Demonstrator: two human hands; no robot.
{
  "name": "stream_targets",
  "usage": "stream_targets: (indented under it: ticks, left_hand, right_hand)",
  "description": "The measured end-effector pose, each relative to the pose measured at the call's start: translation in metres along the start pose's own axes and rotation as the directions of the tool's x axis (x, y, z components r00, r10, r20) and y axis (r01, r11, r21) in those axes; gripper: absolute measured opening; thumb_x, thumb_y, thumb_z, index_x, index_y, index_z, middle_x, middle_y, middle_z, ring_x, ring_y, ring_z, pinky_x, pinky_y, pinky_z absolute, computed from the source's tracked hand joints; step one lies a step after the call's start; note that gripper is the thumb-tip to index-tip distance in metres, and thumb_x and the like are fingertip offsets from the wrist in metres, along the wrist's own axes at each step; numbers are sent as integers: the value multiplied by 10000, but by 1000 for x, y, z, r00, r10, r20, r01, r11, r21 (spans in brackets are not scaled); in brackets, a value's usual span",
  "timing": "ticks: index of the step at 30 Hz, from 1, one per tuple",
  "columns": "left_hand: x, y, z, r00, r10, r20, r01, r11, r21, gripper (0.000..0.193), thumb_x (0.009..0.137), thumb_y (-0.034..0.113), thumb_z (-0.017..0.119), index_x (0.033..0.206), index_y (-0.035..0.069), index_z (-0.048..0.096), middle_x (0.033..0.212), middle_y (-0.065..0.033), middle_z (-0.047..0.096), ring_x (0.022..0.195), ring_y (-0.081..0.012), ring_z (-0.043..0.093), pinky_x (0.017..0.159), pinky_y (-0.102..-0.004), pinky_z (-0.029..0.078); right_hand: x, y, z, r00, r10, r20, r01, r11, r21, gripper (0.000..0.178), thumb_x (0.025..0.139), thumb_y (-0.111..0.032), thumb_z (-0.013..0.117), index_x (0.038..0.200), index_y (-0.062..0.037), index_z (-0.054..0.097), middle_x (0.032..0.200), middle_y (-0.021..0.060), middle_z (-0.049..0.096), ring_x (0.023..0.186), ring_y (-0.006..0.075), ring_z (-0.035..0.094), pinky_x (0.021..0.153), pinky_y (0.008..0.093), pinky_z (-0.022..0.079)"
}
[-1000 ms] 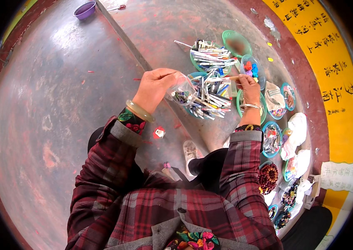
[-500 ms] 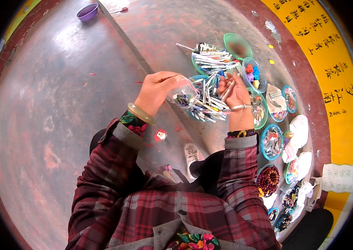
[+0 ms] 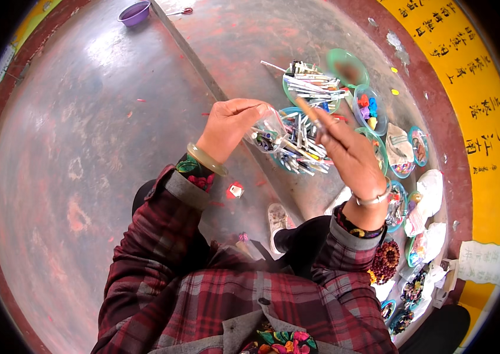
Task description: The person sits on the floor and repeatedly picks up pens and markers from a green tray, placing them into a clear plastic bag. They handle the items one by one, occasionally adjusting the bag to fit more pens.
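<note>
A clear plastic bag is pinched by the left hand. A tan pen-like stick is clamped in the right hand; pens are heaped between both grips.

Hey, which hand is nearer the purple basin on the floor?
Left. The left hand, gripping a clear plastic bag, is below and right of the purple basin in the view; the right hand, holding a slim tan stick, is farther right.
</note>
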State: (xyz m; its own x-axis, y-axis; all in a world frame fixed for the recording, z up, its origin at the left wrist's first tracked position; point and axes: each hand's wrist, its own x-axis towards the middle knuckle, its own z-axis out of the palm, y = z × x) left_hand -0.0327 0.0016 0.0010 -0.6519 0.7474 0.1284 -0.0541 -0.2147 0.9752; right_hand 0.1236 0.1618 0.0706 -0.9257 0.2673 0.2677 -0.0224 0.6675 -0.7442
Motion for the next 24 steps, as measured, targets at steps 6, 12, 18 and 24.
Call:
stream_targets:
  ticks: [6, 12, 18, 24]
  left_hand:
    - [0, -3, -1, 999, -47, 25, 49, 995, -83, 238, 886, 103, 492, 981, -62, 636, 919, -83, 653, 862, -127, 589, 809, -257, 446]
    - [-1, -5, 1, 996, -61, 61, 62, 998, -13, 226, 878, 96, 514, 985, -59, 638, 923, -84, 654, 852, -127, 593, 781, -248, 457]
    - [-1, -12, 8, 990, -123, 73, 129, 987, -93, 209, 873, 92, 535, 988, -53, 634, 911, -72, 651, 825, -112, 593, 741, -238, 465]
    - [-1, -15, 8, 986, -145, 79, 153, 981, -117, 208, 868, 80, 528, 992, -53, 629, 922, -72, 649, 840, -119, 594, 755, -236, 465]
  right_hand:
    - [-14, -26, -11, 982, -106, 156, 126, 984, -127, 180, 748, 2, 565, 922, -17, 608, 883, 128, 595, 801, 306, 591, 661, 356, 469]
    - [-4, -30, 24, 982, -183, 39, 187, 958, -216, 110, 737, -2, 570, 846, -13, 583, 825, 137, 557, 755, 328, 566, 636, 380, 460]
    - [7, -15, 57, 970, -244, -11, 233, 935, -268, 109, 739, 19, 541, 845, -6, 541, 827, 174, 557, 777, 351, 563, 653, 397, 463]
    - [11, -14, 65, 993, -113, 35, 114, 992, -57, 134, 745, -1, 558, 876, 0, 530, 846, 183, 585, 815, 360, 569, 670, 405, 456]
